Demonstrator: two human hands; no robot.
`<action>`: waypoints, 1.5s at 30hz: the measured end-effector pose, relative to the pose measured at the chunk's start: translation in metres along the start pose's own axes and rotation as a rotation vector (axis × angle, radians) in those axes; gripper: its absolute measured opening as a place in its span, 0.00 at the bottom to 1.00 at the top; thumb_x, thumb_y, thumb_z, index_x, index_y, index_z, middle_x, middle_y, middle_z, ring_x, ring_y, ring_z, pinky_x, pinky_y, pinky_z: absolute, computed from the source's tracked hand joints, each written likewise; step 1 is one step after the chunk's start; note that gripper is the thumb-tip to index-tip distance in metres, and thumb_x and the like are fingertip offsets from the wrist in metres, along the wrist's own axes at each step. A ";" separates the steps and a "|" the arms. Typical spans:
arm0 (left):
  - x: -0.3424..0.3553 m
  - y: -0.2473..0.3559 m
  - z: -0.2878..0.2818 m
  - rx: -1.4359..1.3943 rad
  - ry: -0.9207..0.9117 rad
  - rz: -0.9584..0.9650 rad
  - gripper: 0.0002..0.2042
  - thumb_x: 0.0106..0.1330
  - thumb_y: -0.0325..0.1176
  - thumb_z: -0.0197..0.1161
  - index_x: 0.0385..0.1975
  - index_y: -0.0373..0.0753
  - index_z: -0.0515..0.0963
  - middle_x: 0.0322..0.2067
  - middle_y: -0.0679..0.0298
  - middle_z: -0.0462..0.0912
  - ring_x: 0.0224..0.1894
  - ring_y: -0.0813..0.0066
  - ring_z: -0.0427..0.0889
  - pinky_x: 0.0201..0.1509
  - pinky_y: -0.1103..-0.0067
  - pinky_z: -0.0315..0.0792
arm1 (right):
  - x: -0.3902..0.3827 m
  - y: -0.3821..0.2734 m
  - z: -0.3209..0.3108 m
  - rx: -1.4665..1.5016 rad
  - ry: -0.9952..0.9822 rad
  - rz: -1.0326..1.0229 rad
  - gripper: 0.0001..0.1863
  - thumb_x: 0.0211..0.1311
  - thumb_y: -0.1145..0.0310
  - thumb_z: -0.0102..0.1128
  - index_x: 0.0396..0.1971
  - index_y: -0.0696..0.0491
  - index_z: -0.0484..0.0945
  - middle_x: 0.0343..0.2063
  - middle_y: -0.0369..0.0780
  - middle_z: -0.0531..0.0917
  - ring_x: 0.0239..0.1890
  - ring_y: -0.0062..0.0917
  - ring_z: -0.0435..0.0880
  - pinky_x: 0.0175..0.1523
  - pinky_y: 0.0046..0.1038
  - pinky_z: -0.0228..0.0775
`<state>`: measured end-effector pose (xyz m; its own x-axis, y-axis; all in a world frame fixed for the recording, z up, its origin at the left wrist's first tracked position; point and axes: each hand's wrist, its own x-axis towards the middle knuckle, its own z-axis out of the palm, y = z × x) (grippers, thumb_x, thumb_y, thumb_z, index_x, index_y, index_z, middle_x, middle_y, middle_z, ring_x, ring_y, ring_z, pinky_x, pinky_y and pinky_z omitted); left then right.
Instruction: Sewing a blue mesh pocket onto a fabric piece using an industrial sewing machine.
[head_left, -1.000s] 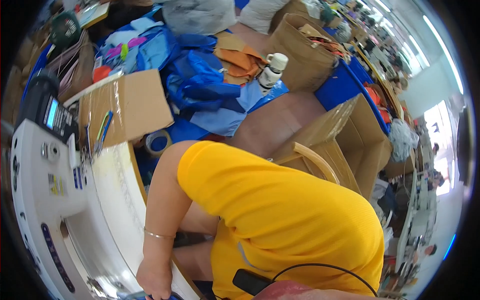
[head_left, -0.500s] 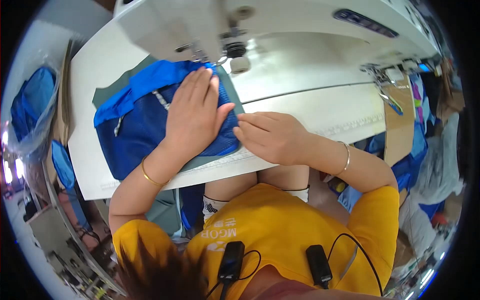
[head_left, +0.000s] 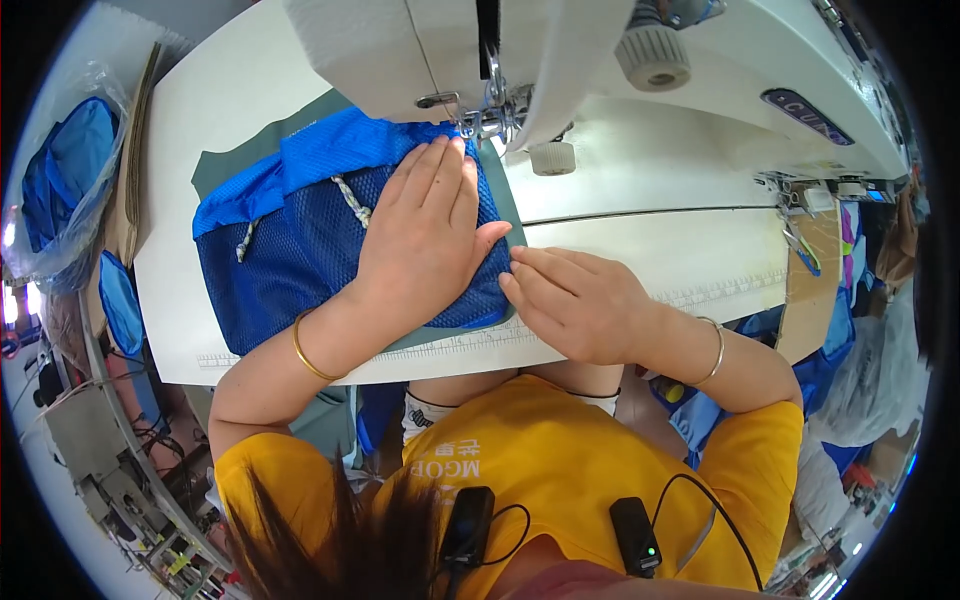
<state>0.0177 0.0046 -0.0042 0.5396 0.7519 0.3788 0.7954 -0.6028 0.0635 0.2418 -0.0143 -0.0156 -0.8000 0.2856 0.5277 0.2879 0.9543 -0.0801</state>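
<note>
My left hand (head_left: 425, 235) lies flat, fingers stretched together and thumb out, on a blue mesh pocket piece (head_left: 275, 290) with a brighter blue top band and patterned cord loops. Its fingertips are just short of the presser foot (head_left: 485, 123) of a white sewing machine. Beneath the pocket is a grey-green fabric panel (head_left: 225, 172), showing past the far left and right edges. My right hand (head_left: 580, 305) pinches at the right edge of the layers, thumb and fingers together. The needle's exact place on the cloth is hard to make out.
A printed ruler strip (head_left: 720, 290) runs along the table's near edge. Small scissors (head_left: 802, 250) lie by cardboard at the right. At the left, a clear plastic bag (head_left: 75, 170) holds blue pieces. The machine arm (head_left: 720, 60) spans the far side.
The view has shifted, so the machine head looks larger and farther right. Both hands keep nearly the same places on the fabric, which shows little movement relative to the presser foot.
</note>
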 end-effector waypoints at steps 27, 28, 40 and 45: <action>0.002 -0.012 -0.005 -0.044 0.020 0.021 0.26 0.59 0.41 0.73 0.51 0.28 0.78 0.53 0.48 0.79 0.54 0.49 0.79 0.57 0.64 0.74 | 0.008 0.003 0.002 -0.064 -0.023 0.027 0.14 0.55 0.71 0.62 0.38 0.63 0.83 0.38 0.45 0.83 0.49 0.38 0.84 0.56 0.32 0.80; 0.001 -0.012 -0.003 -0.066 0.023 0.011 0.25 0.59 0.41 0.73 0.51 0.28 0.78 0.55 0.48 0.79 0.55 0.49 0.79 0.57 0.64 0.74 | 0.009 0.003 0.001 -0.069 -0.025 0.026 0.13 0.55 0.72 0.64 0.39 0.62 0.83 0.38 0.43 0.84 0.49 0.35 0.85 0.53 0.30 0.81; 0.000 -0.013 0.001 -0.098 0.073 0.020 0.23 0.59 0.38 0.74 0.48 0.28 0.79 0.55 0.48 0.79 0.57 0.49 0.79 0.61 0.64 0.74 | 0.006 0.002 0.004 -0.068 0.015 0.022 0.13 0.56 0.71 0.63 0.39 0.62 0.82 0.38 0.43 0.83 0.49 0.35 0.84 0.56 0.31 0.80; 0.002 -0.013 0.003 -0.066 0.095 0.048 0.24 0.59 0.39 0.71 0.48 0.25 0.78 0.51 0.46 0.81 0.59 0.49 0.78 0.65 0.64 0.72 | 0.005 0.003 0.004 -0.077 0.026 0.042 0.13 0.55 0.72 0.63 0.39 0.61 0.82 0.38 0.42 0.83 0.50 0.34 0.84 0.55 0.30 0.80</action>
<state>0.0094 0.0148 -0.0071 0.5461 0.6948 0.4681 0.7474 -0.6564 0.1025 0.2367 -0.0097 -0.0171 -0.7724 0.3221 0.5474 0.3616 0.9316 -0.0380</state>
